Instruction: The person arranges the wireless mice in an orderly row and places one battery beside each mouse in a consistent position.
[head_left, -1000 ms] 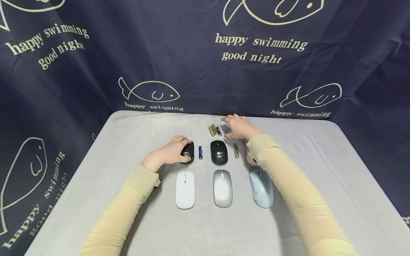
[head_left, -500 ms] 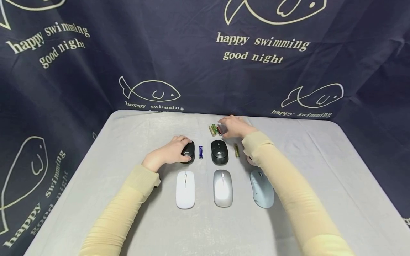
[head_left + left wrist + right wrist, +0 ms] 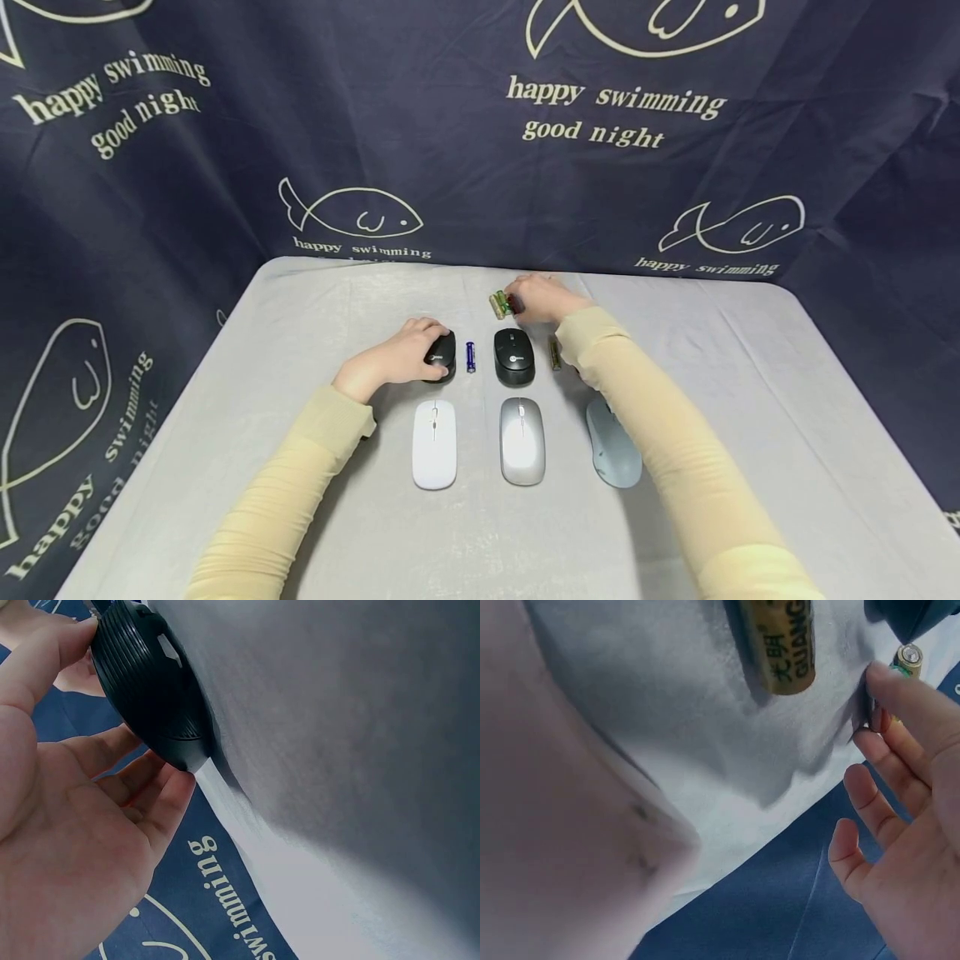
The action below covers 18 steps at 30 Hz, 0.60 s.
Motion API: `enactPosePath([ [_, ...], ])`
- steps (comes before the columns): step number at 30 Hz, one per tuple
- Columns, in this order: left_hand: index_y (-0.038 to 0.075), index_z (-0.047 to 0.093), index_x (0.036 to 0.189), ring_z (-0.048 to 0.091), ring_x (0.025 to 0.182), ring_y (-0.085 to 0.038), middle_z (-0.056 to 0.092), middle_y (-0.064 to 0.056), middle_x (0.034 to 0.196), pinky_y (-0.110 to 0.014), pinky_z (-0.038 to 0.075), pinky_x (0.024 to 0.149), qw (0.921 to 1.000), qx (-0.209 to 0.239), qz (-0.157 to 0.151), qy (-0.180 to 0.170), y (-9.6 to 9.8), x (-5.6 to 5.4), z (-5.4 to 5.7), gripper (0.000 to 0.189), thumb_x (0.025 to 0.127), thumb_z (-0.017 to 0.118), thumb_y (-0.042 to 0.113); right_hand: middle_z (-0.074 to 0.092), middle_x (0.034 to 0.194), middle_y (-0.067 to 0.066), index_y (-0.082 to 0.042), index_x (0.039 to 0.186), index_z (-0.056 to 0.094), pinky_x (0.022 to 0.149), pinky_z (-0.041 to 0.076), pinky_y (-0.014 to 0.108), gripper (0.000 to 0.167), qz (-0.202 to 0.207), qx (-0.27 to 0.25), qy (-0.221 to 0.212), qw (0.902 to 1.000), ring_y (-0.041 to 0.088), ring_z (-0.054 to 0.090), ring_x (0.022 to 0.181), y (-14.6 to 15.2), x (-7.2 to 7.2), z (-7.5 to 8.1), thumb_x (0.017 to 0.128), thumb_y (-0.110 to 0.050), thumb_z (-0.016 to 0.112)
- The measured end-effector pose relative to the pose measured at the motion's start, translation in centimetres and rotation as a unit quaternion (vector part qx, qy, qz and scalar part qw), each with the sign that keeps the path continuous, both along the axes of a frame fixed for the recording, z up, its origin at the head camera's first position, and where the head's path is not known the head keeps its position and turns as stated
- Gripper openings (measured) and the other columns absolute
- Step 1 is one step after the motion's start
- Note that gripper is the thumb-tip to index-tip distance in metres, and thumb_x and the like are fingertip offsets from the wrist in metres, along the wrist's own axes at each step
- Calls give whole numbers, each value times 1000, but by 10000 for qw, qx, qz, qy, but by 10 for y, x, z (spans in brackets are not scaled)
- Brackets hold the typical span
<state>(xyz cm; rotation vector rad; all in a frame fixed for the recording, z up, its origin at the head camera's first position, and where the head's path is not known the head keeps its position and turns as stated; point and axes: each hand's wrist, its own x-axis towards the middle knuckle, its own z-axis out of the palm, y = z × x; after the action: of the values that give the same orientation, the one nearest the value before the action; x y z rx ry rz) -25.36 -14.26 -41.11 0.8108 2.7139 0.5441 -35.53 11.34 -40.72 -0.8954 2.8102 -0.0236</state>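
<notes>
In the head view my left hand (image 3: 401,354) grips a black computer mouse (image 3: 442,357) at the left of the back row. The left wrist view shows the thumb and fingers on that mouse's ribbed side (image 3: 146,682). At the back my right hand (image 3: 543,298) pinches a dark red battery (image 3: 516,304) between thumb and fingers, mostly hidden by them. Right beside it lie a gold battery (image 3: 497,306) and a green battery (image 3: 504,300). A second black mouse (image 3: 513,357) sits just in front of these batteries.
A blue battery (image 3: 470,357) and a gold battery (image 3: 555,353) flank the second black mouse. Nearer stand a white mouse (image 3: 434,444), a silver mouse (image 3: 522,442) and a light blue mouse (image 3: 615,446), partly under the right sleeve. A fish-print curtain (image 3: 480,167) hangs behind.
My right hand has moved left and slightly toward me, from beside the battery group onto the dark red battery, which it now pinches. The left hand stays on its mouse.
</notes>
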Motion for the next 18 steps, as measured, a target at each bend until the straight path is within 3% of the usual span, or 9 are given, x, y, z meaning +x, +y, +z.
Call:
enactPosePath([
  [18, -3, 43, 136, 37, 124, -35, 40, -21, 139, -46, 38, 102, 10000, -42, -8, 24, 0, 1, 1, 67, 82, 68, 29, 60, 122, 9, -10, 123, 61, 92, 41, 54, 48, -94, 99, 72, 9999, 29, 53, 117, -3, 0, -1, 78, -19, 73],
])
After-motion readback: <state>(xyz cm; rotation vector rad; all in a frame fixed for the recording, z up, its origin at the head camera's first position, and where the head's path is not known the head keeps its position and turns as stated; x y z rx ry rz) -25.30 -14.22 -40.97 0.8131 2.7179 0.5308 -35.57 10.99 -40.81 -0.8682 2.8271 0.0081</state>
